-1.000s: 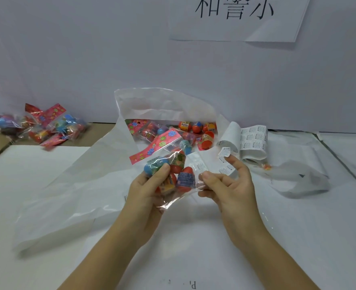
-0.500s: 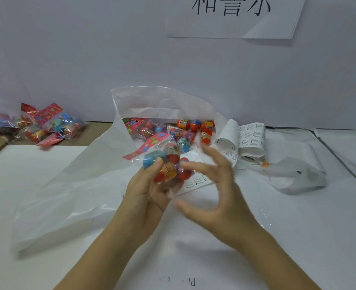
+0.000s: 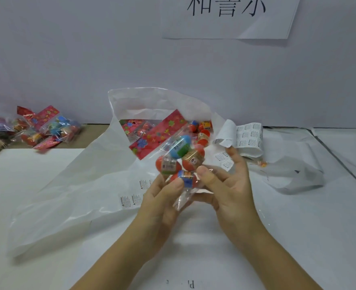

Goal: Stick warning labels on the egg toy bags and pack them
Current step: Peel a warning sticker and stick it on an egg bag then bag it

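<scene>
You hold the egg toy bag (image 3: 179,158) up over the middle of the worktop (image 3: 298,227), red header tilted away. Your left hand (image 3: 162,197) grips it from below, fingers (image 3: 174,184) curled round the lower eggs. Your right hand (image 3: 229,185) pinches its near side, thumb on the film. I judge this the labelling step; whether a label is on, I cannot tell. Packing comes next: the big clear bag (image 3: 78,195) lies open just behind. The label roll (image 3: 249,136) sits near right, and a heap of egg bags (image 3: 49,130) lies far left. The worktop's right edge is well apart from your hands.
</scene>
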A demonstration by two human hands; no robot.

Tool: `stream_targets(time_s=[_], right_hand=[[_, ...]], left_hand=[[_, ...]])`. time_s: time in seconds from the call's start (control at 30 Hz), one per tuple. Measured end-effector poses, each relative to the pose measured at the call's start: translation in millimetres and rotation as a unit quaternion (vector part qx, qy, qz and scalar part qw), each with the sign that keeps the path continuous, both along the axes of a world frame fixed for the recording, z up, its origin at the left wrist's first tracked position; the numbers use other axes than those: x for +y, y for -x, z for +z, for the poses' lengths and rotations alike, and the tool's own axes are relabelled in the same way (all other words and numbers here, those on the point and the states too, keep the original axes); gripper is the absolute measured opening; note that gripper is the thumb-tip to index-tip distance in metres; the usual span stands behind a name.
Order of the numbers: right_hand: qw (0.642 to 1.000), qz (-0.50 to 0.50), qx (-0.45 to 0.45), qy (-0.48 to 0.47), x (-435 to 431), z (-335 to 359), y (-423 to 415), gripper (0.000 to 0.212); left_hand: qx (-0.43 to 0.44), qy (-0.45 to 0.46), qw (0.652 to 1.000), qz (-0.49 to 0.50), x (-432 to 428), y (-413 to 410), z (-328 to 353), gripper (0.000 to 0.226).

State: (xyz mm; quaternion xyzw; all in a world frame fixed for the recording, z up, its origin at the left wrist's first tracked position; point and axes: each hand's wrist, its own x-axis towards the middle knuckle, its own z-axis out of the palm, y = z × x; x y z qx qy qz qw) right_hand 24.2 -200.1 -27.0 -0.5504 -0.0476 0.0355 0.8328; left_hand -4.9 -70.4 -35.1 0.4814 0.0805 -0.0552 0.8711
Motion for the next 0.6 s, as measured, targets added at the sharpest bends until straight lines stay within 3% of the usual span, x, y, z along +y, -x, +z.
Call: stream_targets(time_s=[0.13, 0.23, 0.37, 0.5, 0.6], right_hand=[[0.998, -0.008, -0.002, 0.067, 4, -5, 2, 0.075], [0.997, -0.033, 0.012, 0.066, -3, -5, -4, 0.076], [0.998, -0.001, 0.047, 0.052, -9, -3, -10, 0.077], [0.996, 0.032, 0.082, 0.029, -12, 0, -13, 0.091], [0.991, 0.076, 0.103, 0.028, -16, 3, -13, 0.091]], left_hand=[[0.01, 0.053, 0.997, 0.052, 7, -1, -1, 0.056], [0.007, 0.052, 0.997, 0.05, 12, -4, 2, 0.056], [0.01, 0.033, 0.999, 0.042, 13, -4, 4, 0.064], [0.011, 0.036, 0.999, 0.032, 16, -6, 4, 0.054], [0.011, 0.012, 0.999, 0.032, 18, -8, 6, 0.064]])
